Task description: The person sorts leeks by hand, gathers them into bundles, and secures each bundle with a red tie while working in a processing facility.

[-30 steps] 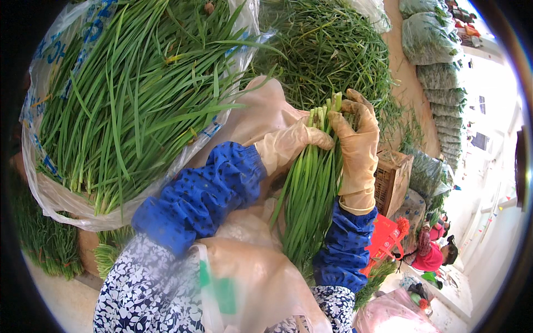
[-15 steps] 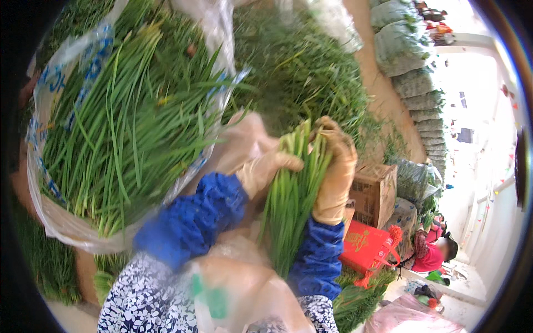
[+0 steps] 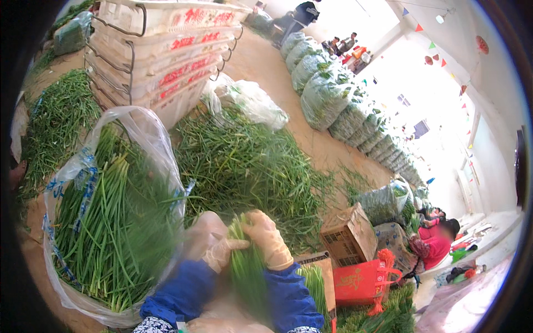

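A bunch of green chives (image 3: 247, 277) hangs in front of me, its pale cut ends up and its blurred leaves down toward my lap. My right hand (image 3: 268, 237), in a pale yellowish glove, is closed round the upper part near those ends. My left hand (image 3: 220, 252), gloved alike, grips the same bunch from the left, a finger or thumb lying across the stems. Both forearms are in blue sleeves. Left of me, a clear plastic bag (image 3: 58, 280) with blue print stands open, filled with more long chives (image 3: 114, 222).
Loose greens (image 3: 244, 166) are heaped ahead on the floor. Stacked white crates (image 3: 155, 72) rise behind the bag. To the right are a cardboard box (image 3: 350, 236), a red gift bag (image 3: 361, 283) and a seated person in pink (image 3: 436, 247). Stuffed sacks (image 3: 322, 102) line the far floor.
My view has tilted up and shifted, bringing the crates into sight. Both hands still hold the bunch and now appear lower in the picture.
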The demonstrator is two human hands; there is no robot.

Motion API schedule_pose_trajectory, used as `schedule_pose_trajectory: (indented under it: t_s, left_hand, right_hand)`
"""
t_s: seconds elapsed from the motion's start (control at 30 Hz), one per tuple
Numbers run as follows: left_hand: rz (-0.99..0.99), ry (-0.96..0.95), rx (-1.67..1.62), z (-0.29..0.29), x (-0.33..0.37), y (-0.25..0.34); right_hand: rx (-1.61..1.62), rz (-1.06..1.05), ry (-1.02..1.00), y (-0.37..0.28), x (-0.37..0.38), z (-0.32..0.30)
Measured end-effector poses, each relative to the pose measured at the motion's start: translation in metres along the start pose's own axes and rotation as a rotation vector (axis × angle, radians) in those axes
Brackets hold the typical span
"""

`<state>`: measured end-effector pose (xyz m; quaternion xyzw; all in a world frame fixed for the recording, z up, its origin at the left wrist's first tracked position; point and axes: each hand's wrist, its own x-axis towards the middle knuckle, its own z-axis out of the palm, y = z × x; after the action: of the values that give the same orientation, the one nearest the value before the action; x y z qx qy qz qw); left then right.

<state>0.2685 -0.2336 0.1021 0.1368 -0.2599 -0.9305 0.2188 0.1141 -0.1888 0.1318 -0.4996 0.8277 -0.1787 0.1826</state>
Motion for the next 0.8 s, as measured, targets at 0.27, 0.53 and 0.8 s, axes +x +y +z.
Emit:
schedule_pose_trajectory:
  t_s: [0.27,0.53,0.8]
  left_hand:
    - [-0.023,-0.122,-0.110,-0.014,0.009,-0.018]
    - [-0.017,-0.079,-0.068,-0.011,0.014,-0.020]
    - [0.017,-0.190,-0.211,-0.022,0.016,-0.021]
  right_hand:
    - [-0.294,-0.264,0.378,0.031,-0.008,0.047]
    - [1.190,0.017,0.175,-0.007,-0.017,-0.009]
    - [1.219,-0.120,0.156,-0.058,-0.002,-0.055]
